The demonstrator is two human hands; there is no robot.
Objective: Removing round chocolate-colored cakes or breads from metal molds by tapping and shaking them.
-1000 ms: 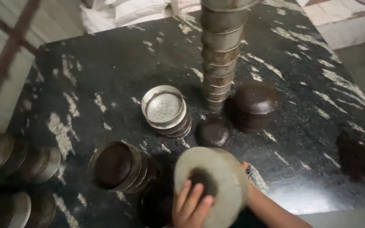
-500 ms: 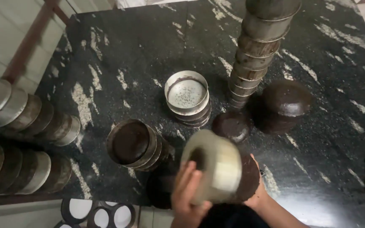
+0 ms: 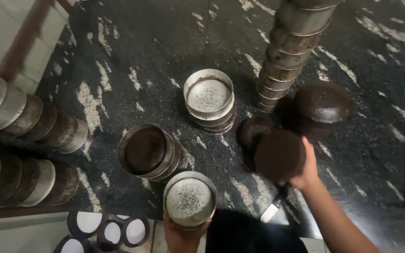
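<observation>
two things are in hand. the left hand is clamped from below around a round, crumb-flecked empty metal cake tin, mouth up, near the black speckled stone counter edge. the right hand grips a dark round chocolate cake, tilted, just right of the tin, beside a smaller dark cake.
</observation>
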